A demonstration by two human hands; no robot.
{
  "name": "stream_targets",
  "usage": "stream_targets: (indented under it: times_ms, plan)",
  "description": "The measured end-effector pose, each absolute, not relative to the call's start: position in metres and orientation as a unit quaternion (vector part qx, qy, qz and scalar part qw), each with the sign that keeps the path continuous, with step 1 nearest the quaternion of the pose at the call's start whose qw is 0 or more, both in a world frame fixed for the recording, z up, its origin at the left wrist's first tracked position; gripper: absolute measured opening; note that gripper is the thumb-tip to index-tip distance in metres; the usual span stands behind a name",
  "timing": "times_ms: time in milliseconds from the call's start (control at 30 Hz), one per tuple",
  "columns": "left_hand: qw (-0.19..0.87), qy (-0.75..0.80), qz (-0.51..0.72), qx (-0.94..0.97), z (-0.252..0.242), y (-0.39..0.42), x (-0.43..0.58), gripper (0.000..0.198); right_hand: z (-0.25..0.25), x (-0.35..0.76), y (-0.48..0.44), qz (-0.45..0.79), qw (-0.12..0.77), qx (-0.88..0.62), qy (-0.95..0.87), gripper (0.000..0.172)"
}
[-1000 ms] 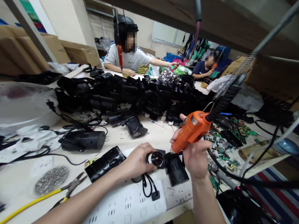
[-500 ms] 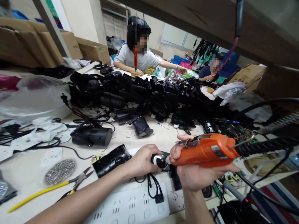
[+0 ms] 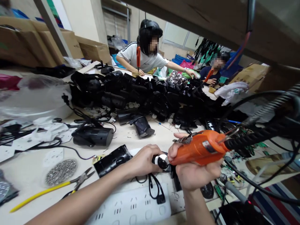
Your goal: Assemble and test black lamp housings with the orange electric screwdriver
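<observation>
My right hand [image 3: 193, 176] is closed around an orange electric screwdriver [image 3: 199, 148], held sideways with its tip end pointing left. That tip end meets a small part with a shiny round face [image 3: 163, 161], gripped in my left hand [image 3: 145, 160]. The exact point of contact is hidden by my fingers. Left of that hand, a black half-shell housing [image 3: 113, 160] lies on the table. A black cord with a plug [image 3: 160, 198] hangs below the part, over a white power strip [image 3: 131, 204].
Yellow-handled pliers [image 3: 81, 180] and a dish of small screws [image 3: 61, 172] lie at left. A black lamp housing [image 3: 92, 136] sits behind them. Heaped black housings [image 3: 140, 93] span the table's middle. Across it are two people, one in a white shirt [image 3: 150, 61]. Screwdriver cable [image 3: 255, 139] runs right.
The orange screwdriver has shifted slightly left and tilted, its rear end coming nearer. My left hand stays almost in place. Across the table, the person in white has leaned to the right.
</observation>
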State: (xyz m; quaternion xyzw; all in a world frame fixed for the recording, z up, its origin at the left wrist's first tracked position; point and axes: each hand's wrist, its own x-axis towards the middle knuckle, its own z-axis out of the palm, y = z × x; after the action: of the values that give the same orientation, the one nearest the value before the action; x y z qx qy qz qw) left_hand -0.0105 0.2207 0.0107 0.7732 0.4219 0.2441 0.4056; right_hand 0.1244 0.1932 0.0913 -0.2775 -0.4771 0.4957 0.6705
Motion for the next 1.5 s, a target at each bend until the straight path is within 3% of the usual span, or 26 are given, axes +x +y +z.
stream_targets:
  times_ms: [67, 367, 533, 833, 1067, 1300, 1500]
  plan:
    - [0.412, 0.412, 0.248, 0.774, 0.011, 0.221, -0.011, 0.029, 0.092, 0.121, 0.193, 0.486, 0.684, -0.285, -0.464, 0.060]
    - [0.389, 0.434, 0.242, 0.776, 0.004, 0.225, -0.015, 0.012, 0.079, 0.121, 0.201, 0.426, 0.678, -0.289, -0.525, 0.051]
    - [0.327, 0.442, 0.229, 0.803, 0.005, 0.223, -0.014, 0.033, 0.074, 0.132, 0.202, 0.457, 0.684, -0.312, -0.475, 0.060]
    - [0.306, 0.502, 0.192, 0.785, 0.035, 0.204, -0.002, 0.073, 0.090, 0.146, 0.191, 0.465, 0.710, -0.299, -0.436, 0.065]
    - [0.309, 0.522, 0.185, 0.774, 0.024, 0.205, 0.013, 0.032, 0.094, 0.146, 0.182, 0.453, 0.716, -0.295, -0.442, 0.073]
    - [0.305, 0.505, 0.191, 0.784, 0.024, 0.208, 0.012, 0.044, 0.097, 0.154, 0.176, 0.431, 0.726, -0.286, -0.453, 0.074]
    - [0.301, 0.488, 0.187, 0.798, 0.031, 0.205, 0.014, 0.032, 0.090, 0.154, 0.177, 0.439, 0.730, -0.275, -0.447, 0.073]
